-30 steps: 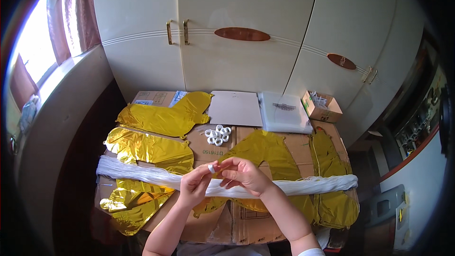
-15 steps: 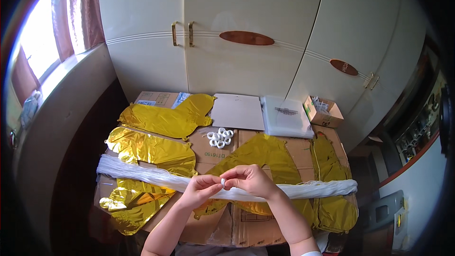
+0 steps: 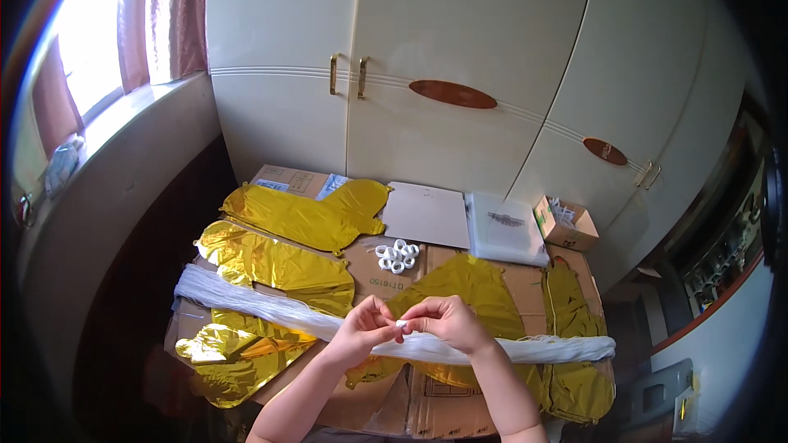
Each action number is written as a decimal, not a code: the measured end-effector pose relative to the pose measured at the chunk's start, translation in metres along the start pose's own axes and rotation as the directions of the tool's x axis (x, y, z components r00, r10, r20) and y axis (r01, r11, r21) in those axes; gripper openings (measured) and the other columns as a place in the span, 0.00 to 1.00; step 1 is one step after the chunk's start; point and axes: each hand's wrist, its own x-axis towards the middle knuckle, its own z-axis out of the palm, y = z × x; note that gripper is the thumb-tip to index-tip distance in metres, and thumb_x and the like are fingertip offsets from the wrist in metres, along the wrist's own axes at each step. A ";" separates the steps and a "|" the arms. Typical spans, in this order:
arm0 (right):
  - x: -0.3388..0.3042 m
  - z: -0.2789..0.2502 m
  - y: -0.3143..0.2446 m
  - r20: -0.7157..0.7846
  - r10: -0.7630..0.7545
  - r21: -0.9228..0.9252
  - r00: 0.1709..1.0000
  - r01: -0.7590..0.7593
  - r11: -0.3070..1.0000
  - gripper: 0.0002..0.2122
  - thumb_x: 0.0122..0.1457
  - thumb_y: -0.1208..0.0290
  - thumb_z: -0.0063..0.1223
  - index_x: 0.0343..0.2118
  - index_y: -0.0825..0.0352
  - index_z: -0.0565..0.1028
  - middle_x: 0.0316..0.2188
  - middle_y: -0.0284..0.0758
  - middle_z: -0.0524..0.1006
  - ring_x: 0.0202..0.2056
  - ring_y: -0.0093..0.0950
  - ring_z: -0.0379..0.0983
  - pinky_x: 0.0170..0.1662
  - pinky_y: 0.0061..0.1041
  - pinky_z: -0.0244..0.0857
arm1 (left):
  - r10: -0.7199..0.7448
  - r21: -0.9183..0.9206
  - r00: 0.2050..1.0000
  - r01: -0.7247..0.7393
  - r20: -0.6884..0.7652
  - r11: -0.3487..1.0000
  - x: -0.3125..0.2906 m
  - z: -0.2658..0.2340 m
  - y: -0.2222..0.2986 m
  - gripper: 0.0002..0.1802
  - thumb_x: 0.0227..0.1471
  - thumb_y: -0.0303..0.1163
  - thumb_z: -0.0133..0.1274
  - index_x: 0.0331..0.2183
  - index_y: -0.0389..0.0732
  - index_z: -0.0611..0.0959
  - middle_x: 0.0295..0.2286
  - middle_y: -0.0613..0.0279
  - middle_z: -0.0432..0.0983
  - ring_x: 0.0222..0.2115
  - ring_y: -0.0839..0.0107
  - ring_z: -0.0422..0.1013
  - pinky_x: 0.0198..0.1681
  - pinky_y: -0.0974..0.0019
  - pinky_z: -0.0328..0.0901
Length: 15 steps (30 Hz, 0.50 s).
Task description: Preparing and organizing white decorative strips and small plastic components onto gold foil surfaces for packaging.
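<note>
Over the middle of the table, my left hand [image 3: 365,332] and my right hand [image 3: 447,322] meet fingertip to fingertip. Both pinch one small white piece [image 3: 400,324], mostly covered by the fingers; it looks like a ring or little roll. Behind them lies a loose cluster of similar white rings [image 3: 397,256]. Beneath my hands a long bundle of white thread [image 3: 254,295] stretches across the table. Under and around it flat gold foil balloons are spread, among them one at far left [image 3: 300,217], one below it [image 3: 279,258] and one behind my right hand [image 3: 468,283].
Cardboard [image 3: 373,283] covers the table. A pale flat board [image 3: 427,213] and a stack of clear plastic bags [image 3: 506,234] lie at the back, beside a small open box [image 3: 566,226] of small items. White cupboards [image 3: 468,25] rise behind; a window [image 3: 90,33] is at left.
The view has tilted, so the table and cupboards sit lower and slightly right in the picture. My hands remain together, and the white piece has turned between my fingertips.
</note>
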 end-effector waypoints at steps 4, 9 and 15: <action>0.022 -0.003 0.005 -0.075 -0.001 -0.137 0.997 -0.009 0.991 0.05 0.51 0.78 0.55 0.30 0.72 0.77 0.26 0.33 0.77 0.30 0.18 0.72 0.36 0.16 0.67 | -0.035 -0.029 0.978 0.029 -0.203 0.999 0.004 -0.002 0.001 0.12 0.44 0.19 0.56 0.30 0.39 0.70 0.24 0.61 0.74 0.24 0.76 0.72 0.25 0.78 0.64; 0.054 -0.017 0.001 -0.241 -0.047 -0.151 0.969 0.011 0.988 0.03 0.50 0.79 0.55 0.28 0.72 0.77 0.23 0.31 0.76 0.24 0.16 0.69 0.31 0.16 0.65 | 0.025 -0.151 0.876 -0.110 -0.482 0.982 0.010 -0.010 0.014 0.08 0.45 0.18 0.53 0.29 0.39 0.72 0.27 0.61 0.75 0.23 0.78 0.70 0.22 0.80 0.61; 0.120 -0.060 0.041 -0.340 0.005 -0.383 0.940 -0.144 0.913 0.04 0.49 0.79 0.56 0.28 0.73 0.77 0.20 0.31 0.75 0.19 0.16 0.67 0.24 0.16 0.62 | 0.046 -0.162 0.900 -0.128 -0.433 0.978 0.008 -0.012 0.009 0.07 0.46 0.18 0.52 0.27 0.38 0.72 0.27 0.60 0.74 0.23 0.78 0.69 0.24 0.80 0.61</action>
